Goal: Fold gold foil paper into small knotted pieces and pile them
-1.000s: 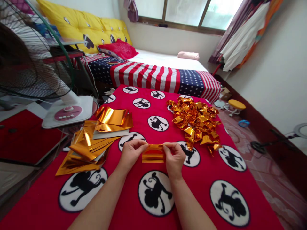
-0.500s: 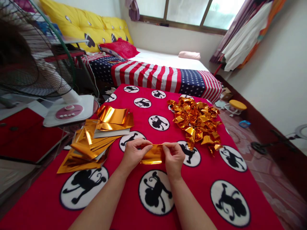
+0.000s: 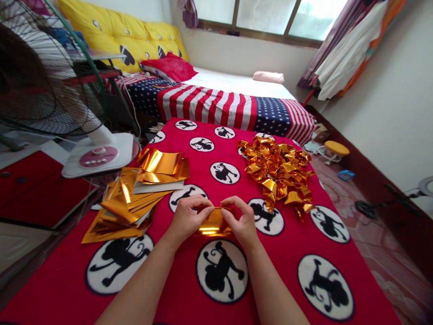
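Note:
A sheet of shiny gold foil paper (image 3: 214, 224) lies between my hands over the red cloth, its far edge turned up or folded. My left hand (image 3: 191, 217) pinches that far edge on the left, thumb against fingers. With thumb and forefinger, my right hand (image 3: 241, 220) grips the same edge a little to the right. To the left is a loose pile of flat gold foil sheets (image 3: 130, 194), some with pale backs showing. At the right rests a heap of folded gold foil pieces (image 3: 275, 169), crumpled-looking and pointed.
A red cloth with monkey prints (image 3: 274, 280) covers the table. Beyond the left edge stands a fan (image 3: 98, 153) on a white base. Past the far edge is a bed (image 3: 216, 104) with a flag-patterned cover. A yellow stool (image 3: 336, 148) is on the floor at right.
My right hand has slid left along the foil's far edge, its thumb now closer to my left thumb. The left hand has barely moved.

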The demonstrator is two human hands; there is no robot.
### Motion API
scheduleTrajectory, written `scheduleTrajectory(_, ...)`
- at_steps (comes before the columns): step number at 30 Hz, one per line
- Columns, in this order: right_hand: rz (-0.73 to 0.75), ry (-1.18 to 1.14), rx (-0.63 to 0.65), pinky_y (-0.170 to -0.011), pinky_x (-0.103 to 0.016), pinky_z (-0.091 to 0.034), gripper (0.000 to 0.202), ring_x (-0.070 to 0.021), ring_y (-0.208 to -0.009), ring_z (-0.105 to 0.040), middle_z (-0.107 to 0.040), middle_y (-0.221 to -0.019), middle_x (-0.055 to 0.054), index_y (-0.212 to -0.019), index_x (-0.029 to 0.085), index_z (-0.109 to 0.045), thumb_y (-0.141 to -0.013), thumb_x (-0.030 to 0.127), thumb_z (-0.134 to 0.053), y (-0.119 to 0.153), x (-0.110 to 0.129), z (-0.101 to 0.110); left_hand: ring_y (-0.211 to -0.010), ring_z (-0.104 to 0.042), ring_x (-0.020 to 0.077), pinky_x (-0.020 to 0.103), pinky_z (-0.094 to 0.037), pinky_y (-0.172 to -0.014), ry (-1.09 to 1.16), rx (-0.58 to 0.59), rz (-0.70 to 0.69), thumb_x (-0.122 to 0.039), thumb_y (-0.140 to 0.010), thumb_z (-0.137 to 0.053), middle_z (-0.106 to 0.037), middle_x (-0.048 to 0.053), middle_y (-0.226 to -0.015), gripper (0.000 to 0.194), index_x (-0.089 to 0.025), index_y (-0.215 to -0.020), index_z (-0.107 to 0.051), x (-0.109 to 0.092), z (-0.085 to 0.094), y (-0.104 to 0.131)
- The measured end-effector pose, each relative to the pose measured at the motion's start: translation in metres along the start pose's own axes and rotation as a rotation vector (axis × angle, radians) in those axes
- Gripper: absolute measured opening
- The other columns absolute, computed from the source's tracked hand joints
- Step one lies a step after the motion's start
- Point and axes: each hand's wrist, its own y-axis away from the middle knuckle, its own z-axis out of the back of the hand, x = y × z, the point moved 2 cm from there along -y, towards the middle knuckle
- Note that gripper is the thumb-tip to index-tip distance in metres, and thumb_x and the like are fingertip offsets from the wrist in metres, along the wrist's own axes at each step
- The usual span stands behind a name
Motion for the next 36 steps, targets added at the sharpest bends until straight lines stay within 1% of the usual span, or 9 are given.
scheduleTrajectory(3,0.09,0.176,0.04,-0.077,-0.032,-0.045,0.004,-0.0181,-0.078,-0.06,-0.067,-0.08,-0.002,-0.079,0.022,-0.066,-0.082,0.025,-0.064,-0.003,0.006,-0.001,-0.067,-0.061,0.0144,0.024,-0.046,-0.064,-0.009,0.032,-0.003,-0.022,-0.081,-0.065,-0.069,0.004,-0.072,0.012,-0.018,-0.072,-0.071,-0.004,-0.002,0.001)
scheduleTrajectory(7,0.147,0.277,0.039,-0.079,-0.033,-0.041,0.009,-0.0172,-0.074,-0.058,-0.065,-0.074,0.0,-0.073,0.022,-0.063,-0.081,0.022,-0.065,-0.003,0.006,-0.004,-0.066,-0.061,0.0149,0.024,-0.046,-0.063,-0.01,0.037,0.006,-0.022,-0.081,-0.065,-0.069,0.004,-0.07,0.013,-0.018,-0.071,-0.071,-0.005,-0.004,0.002)
scheduleTrajectory(10,0.165,0.291,0.028,-0.078,-0.033,-0.04,0.012,-0.0165,-0.072,-0.057,-0.064,-0.07,0.001,-0.07,0.022,-0.06,-0.081,0.019,-0.064,-0.003,0.003,-0.005,-0.067,-0.063,0.015,0.024,-0.048,-0.064,0.005,0.03,0.035,-0.021,-0.079,-0.066,-0.07,0.004,-0.071,0.011,-0.018,-0.07,-0.072,-0.002,-0.005,0.002)
scheduleTrajectory(13,0.177,0.283,0.017,-0.077,-0.032,-0.04,0.015,-0.0158,-0.069,-0.056,-0.062,-0.068,0.002,-0.067,0.022,-0.057,-0.079,0.015,-0.062,-0.003,0.002,-0.004,-0.065,-0.064,0.0142,0.022,-0.049,-0.062,0.054,-0.011,0.115,-0.023,-0.075,-0.071,-0.071,0.003,-0.071,0.006,-0.017,-0.073,-0.072,0.004,-0.005,0.003)
scheduleTrajectory(18,0.153,0.243,0.028,-0.078,-0.032,-0.041,0.016,-0.0159,-0.069,-0.056,-0.062,-0.067,0.002,-0.065,0.022,-0.057,-0.078,0.011,-0.059,-0.004,0.001,0.0,-0.062,-0.064,0.0142,0.02,-0.049,-0.057,0.147,-0.032,0.217,-0.03,-0.072,-0.075,-0.071,0.003,-0.068,0.014,-0.016,-0.072,-0.072,0.014,0.0,0.003)
scheduleTrajectory(22,0.142,0.206,0.024,-0.078,-0.033,-0.042,0.016,-0.0165,-0.07,-0.056,-0.063,-0.068,0.002,-0.065,0.022,-0.058,-0.077,0.012,-0.059,-0.003,0.002,-0.001,-0.062,-0.063,0.0145,0.021,-0.049,-0.057,0.16,-0.055,0.249,-0.028,-0.071,-0.074,-0.07,0.003,-0.065,0.014,-0.015,-0.067,-0.071,0.015,0.003,0.003)
scheduleTrajectory(25,0.127,0.181,0.013,-0.077,-0.032,-0.043,0.016,-0.0167,-0.07,-0.056,-0.063,-0.068,0.001,-0.064,0.022,-0.057,-0.077,0.013,-0.058,-0.002,0.003,-0.003,-0.06,-0.061,0.014,0.021,-0.048,-0.056,0.174,-0.047,0.251,-0.028,-0.071,-0.073,-0.067,0.002,-0.064,0.015,-0.015,-0.065,-0.068,0.013,0.004,0.003)
scheduleTrajectory(30,0.111,0.155,-0.006,-0.075,-0.032,-0.044,0.015,-0.0166,-0.07,-0.057,-0.063,-0.067,0.001,-0.064,0.022,-0.057,-0.076,0.014,-0.057,-0.001,0.005,-0.005,-0.06,-0.062,0.014,0.021,-0.048,-0.055,0.229,0.057,0.243,-0.033,-0.075,-0.072,-0.068,0.002,-0.067,0.017,-0.016,-0.074,-0.069,0.008,0.001,0.004)
scheduleTrajectory(36,0.087,0.192,-0.025,-0.074,-0.031,-0.044,0.015,-0.0161,-0.068,-0.057,-0.063,-0.065,0.002,-0.062,0.022,-0.057,-0.075,0.014,-0.059,-0.002,0.006,-0.005,-0.061,-0.061,0.0136,0.021,-0.048,-0.058,0.076,-0.048,0.103,-0.029,-0.076,-0.071,-0.07,0.002,-0.065,0.015,-0.017,-0.067,-0.072,0.007,0.002,0.004)
